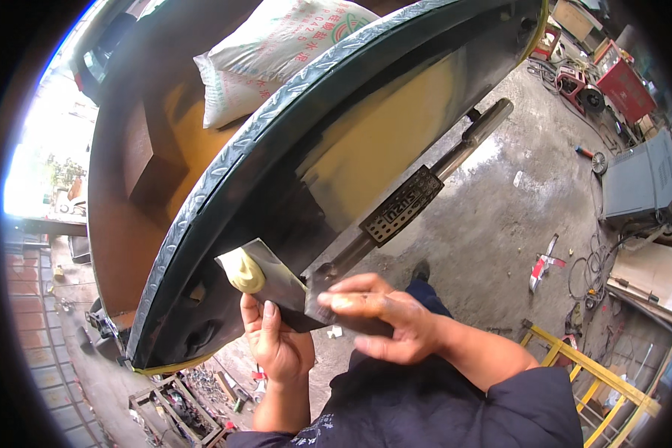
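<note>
My left hand is closed on a flat, wide putty blade with a shiny grey face. A thick lump of pale yellow putty sits at its far left end. My right hand grips a dark, flat spreader, its edge against or very near the putty blade; the exact contact is hard to tell. Both hands are just in front of a dark vehicle side panel, which carries a broad, smoothed yellow filler patch.
A tubular side step runs along the panel. White printed sacks lie in the brown bed. On the right are a yellow metal frame, a grey machine, a red box and loose cables. A metal rack stands at lower left.
</note>
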Demonstrator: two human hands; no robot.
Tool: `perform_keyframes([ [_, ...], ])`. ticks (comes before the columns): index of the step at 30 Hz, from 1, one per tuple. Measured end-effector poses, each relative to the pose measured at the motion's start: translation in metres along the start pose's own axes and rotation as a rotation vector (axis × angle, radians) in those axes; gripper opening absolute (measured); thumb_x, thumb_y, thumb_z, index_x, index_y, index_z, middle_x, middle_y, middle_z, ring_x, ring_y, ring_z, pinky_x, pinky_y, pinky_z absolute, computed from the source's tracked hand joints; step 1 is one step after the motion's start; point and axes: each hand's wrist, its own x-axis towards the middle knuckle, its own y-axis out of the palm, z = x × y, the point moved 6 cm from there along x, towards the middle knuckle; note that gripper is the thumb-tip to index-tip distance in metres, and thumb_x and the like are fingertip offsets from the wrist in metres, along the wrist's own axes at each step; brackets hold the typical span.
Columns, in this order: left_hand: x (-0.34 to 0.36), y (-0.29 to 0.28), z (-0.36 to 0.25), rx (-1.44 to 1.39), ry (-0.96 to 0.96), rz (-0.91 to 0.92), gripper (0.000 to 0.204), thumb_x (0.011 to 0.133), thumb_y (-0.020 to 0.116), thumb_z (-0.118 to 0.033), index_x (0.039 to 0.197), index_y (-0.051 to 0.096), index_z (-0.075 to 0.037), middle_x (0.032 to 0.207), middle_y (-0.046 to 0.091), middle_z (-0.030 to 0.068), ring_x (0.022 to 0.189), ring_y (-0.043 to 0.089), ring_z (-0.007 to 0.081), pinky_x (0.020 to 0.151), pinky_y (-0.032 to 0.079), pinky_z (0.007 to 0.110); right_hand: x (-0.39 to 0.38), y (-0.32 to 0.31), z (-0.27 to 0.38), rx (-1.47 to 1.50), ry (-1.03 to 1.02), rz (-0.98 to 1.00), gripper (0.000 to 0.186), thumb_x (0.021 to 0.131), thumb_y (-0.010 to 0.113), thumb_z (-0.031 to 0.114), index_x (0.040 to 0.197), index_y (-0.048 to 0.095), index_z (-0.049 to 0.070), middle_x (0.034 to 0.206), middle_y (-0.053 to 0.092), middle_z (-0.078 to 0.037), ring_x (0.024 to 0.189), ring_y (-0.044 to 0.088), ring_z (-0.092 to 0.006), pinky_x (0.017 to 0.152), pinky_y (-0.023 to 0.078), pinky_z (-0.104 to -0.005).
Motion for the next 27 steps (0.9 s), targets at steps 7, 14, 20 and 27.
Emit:
perform_keyframes([
  [7,-0.002,0.012,0.0,0.019,0.037,0.021,0.041,0.101,0.046,0.004,0.141,0.048,-0.003,0.141,0.058,0.0171,0.131,0.056,0.0283,0.117,0.041,0.046,-0.068,-0.047,-0.01,-0.573,0.419,-0.186,0.057,0.087,0.07,0.015,0.14,0.054,0.005,0.131,0.06,-0.019,0.125,0.054,-0.0366,0.108,0.043,-0.0441],
  [14,-0.021,0.043,0.026,0.004,0.052,0.045,0.043,0.1,0.05,0.006,0.141,0.049,-0.006,0.136,0.061,0.0153,0.126,0.059,0.0248,0.113,0.043,0.043,-0.059,-0.097,0.041,-0.728,0.291,-0.286,0.056,0.085,0.072,0.012,0.139,0.058,0.005,0.131,0.062,-0.016,0.12,0.056,-0.0341,0.104,0.046,-0.0418],
  [20,-0.038,0.092,0.069,0.04,0.03,0.064,0.044,0.101,0.05,0.005,0.144,0.046,-0.005,0.136,0.061,0.0182,0.126,0.06,0.0256,0.111,0.045,0.041,-0.047,-0.128,0.079,-0.86,0.082,-0.127,0.057,0.078,0.075,0.006,0.133,0.061,0.009,0.132,0.067,-0.004,0.124,0.056,-0.0296,0.102,0.039,-0.0441],
  [27,-0.053,0.167,0.129,0.155,0.041,0.064,0.044,0.099,0.049,0.006,0.142,0.047,-0.004,0.134,0.062,0.019,0.126,0.06,0.0279,0.11,0.047,0.043,-0.052,-0.192,0.104,-1.016,-0.077,0.064,0.038,0.086,0.065,0.012,0.124,0.068,0.014,0.131,0.068,0.0,0.122,0.056,-0.0254,0.099,0.037,-0.0457],
])
